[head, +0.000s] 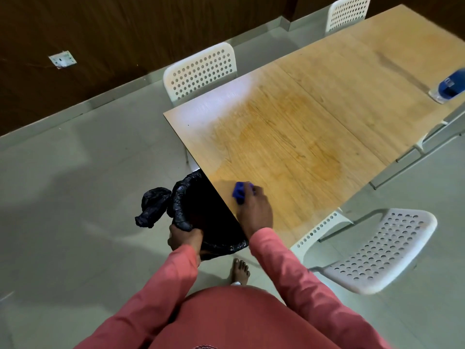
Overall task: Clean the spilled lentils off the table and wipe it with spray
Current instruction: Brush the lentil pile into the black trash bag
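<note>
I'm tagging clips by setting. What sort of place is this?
Probably a canteen or shared dining room: long wooden tables set end to end, matching white perforated chairs along both sides, a tiled floor and dark panelled walls.

Open tabletop [314, 127] beyond the cloth [240, 192]; blue bottle [450, 85] at far right edge.

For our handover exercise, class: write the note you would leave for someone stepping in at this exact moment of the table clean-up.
Left hand grips the rim of the black-lined bin, held just under the table edge.
Right hand holds the blue cloth on the table near that edge.
No lentils visible on the tabletop; a damp-looking patch shows mid-table.
A blue object, possibly the spray, lies at the far right.
Left: finish wiping, set bin down.
</note>
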